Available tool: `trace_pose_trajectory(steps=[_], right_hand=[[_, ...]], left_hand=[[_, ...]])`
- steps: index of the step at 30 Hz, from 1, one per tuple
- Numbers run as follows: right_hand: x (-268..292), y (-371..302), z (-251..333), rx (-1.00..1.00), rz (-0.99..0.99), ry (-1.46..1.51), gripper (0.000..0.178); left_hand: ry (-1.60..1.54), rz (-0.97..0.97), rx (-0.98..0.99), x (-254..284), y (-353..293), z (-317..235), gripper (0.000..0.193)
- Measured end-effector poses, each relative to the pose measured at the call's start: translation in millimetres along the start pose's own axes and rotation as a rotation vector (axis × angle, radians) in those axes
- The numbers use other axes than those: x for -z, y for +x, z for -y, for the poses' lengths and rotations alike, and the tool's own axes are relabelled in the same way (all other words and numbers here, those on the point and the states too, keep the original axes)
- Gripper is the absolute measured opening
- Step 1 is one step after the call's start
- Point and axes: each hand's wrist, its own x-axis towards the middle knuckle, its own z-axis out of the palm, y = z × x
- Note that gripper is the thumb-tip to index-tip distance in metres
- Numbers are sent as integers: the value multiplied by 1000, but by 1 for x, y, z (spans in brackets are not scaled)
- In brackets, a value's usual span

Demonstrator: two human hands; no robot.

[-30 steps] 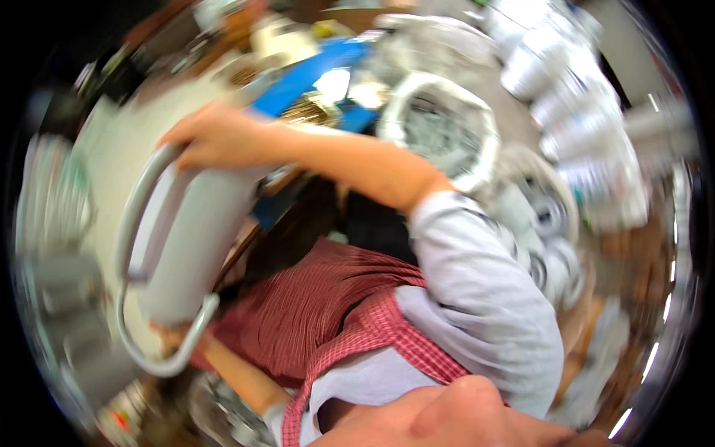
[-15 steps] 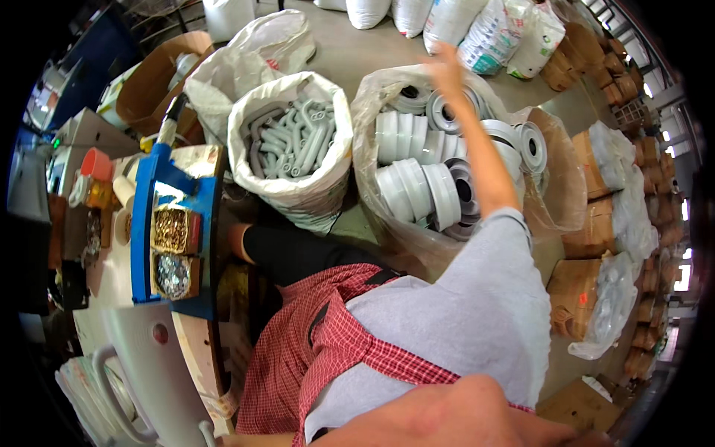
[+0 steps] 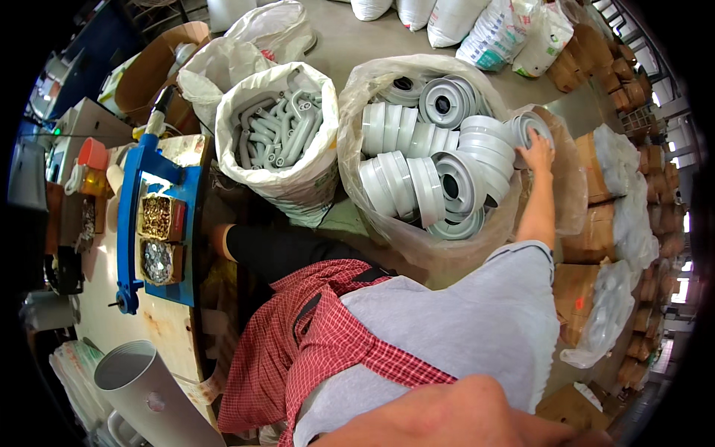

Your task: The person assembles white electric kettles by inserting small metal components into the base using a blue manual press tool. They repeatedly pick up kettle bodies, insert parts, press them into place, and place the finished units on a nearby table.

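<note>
My right hand [image 3: 538,154] reaches into the right side of a large clear plastic bag [image 3: 350,123]. Its fingers are closed on the rim of a grey round plastic ring-shaped part [image 3: 527,128], at the end of a curved stack of similar parts [image 3: 482,153]. More such flanged parts [image 3: 402,186] lie in rows and piles in the bag, some showing dark centre holes. At the lower left, a tall grey plastic jug [image 3: 160,391] leans with its open mouth up and its handle low. My left hand is out of view, so whether it holds the jug is hidden.
A white woven sack [image 3: 279,194] of grey curved handles [image 3: 287,130] stands left of the bag. On the bench [image 3: 156,320] is a blue press fixture [image 3: 128,223] with boxes of small metal parts [image 3: 161,217]. Cardboard boxes [image 3: 585,231] line the right; full sacks [image 3: 450,22] stand behind.
My right hand has swung from above the bag's far edge down and right onto the grey ring-shaped part. The jug sits lower, its mouth now showing. The view has shifted slightly.
</note>
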Motion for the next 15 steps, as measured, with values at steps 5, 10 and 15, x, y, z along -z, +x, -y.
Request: trace_pose_trajectory(steps=[5,10,15], right_hand=[[82,64,38,114,-27,439,64],[222,-5,323,805,-190,1137,70],[317,-200,524,1697,-136,1517,84]], left_hand=[[-1,-110,24,47,-4,5,43],[-49,-334,16,128,-13,1,43],[-273,-488,-45,161,-39,-7,44]])
